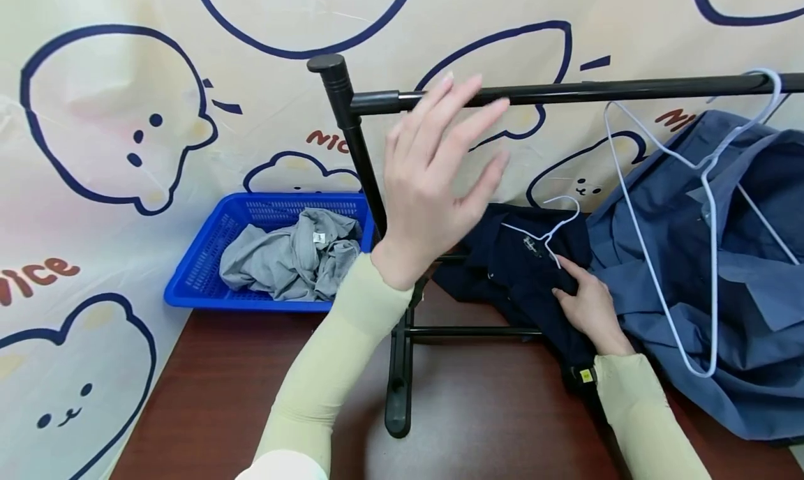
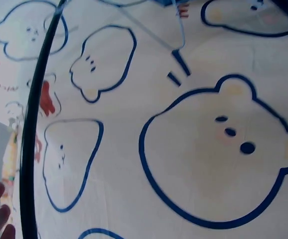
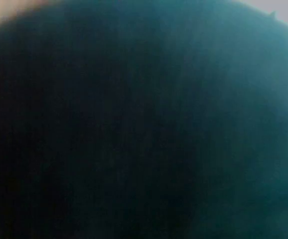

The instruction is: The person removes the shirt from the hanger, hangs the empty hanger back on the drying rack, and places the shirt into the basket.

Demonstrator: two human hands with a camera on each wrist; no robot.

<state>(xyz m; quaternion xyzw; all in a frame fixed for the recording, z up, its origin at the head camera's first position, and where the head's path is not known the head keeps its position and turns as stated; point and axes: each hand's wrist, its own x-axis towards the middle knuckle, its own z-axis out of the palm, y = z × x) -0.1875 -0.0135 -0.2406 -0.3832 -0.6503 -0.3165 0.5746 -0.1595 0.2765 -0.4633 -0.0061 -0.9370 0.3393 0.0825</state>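
Standing between the two hands, the black rack [image 1: 383, 208] blocks the way, its bar just behind the left hand [image 1: 433, 187], which is raised with spread fingers, holding nothing. Behind-left of it lies one blue basket [image 1: 207, 257] with one grey garment [image 1: 295, 257]. Two white hangers show. The right hand [image 1: 587, 305] pinches the navy shirt [image 1: 521, 264], beside one blue shirt [image 1: 722, 271].
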